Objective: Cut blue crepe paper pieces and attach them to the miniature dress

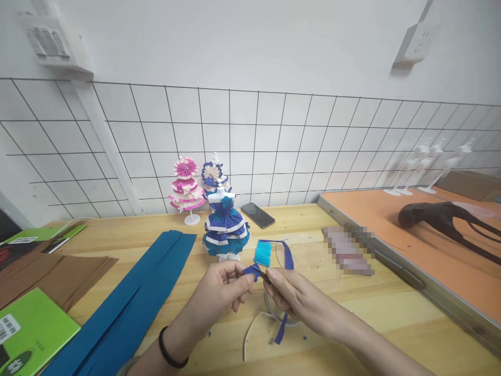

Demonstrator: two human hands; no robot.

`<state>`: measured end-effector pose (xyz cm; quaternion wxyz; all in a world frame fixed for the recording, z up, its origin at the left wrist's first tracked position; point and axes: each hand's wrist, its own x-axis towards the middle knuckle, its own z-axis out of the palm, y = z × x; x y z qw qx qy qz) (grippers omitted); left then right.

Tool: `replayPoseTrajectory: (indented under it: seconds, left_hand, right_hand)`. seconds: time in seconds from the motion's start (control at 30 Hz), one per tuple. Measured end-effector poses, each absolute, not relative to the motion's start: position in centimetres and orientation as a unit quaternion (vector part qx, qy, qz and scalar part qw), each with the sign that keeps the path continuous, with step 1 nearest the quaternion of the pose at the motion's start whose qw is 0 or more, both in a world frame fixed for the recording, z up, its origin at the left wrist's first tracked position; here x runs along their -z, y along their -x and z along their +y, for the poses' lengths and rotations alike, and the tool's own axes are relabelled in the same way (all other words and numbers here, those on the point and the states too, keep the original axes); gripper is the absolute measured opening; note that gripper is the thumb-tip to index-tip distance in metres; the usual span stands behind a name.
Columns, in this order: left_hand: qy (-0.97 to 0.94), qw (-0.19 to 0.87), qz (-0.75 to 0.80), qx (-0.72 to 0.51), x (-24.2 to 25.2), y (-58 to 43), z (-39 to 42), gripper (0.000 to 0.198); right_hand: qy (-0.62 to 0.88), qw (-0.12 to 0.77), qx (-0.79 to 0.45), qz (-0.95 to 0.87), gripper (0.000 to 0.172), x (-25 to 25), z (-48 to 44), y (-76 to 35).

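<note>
My left hand (pixel 229 287) pinches a small piece of blue-violet crepe paper (pixel 251 270) between thumb and fingers. My right hand (pixel 291 295) is closed round a slim dark tool (pixel 264 275), whose thin tip meets that paper; fingers hide most of it, so its kind is unclear. Just beyond the hands stands a small white dress form in a ruffled blue, white and teal paper dress (pixel 226 222). A pleated turquoise paper strip (pixel 262 253) lies beside its base. A violet paper strip (pixel 288 256) curls behind and below my right hand.
Pink (pixel 187 185) and violet-and-cream (pixel 213 172) paper dresses on forms stand at the back, near a phone (pixel 257 215). Teal paper sheets (pixel 156 282), brown paper (pixel 50 277) and a green packet (pixel 37 329) lie left. An orange raised board (pixel 364 209) borders the right, with a black object (pixel 434 214) and bare white forms (pixel 420 164).
</note>
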<state>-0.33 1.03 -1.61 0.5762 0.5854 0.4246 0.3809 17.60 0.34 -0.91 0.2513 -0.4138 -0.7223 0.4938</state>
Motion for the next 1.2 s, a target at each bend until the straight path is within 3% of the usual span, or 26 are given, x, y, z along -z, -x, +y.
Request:
replayPoseTrajectory:
  seconds: [1.2]
  left_hand:
    - [-0.604,0.559,0.439,-0.361,1.36,0.42,0.98,0.019]
  right_hand:
    - [0.405,0.243,-0.498,-0.727,0.042,0.81,0.33,-17.64]
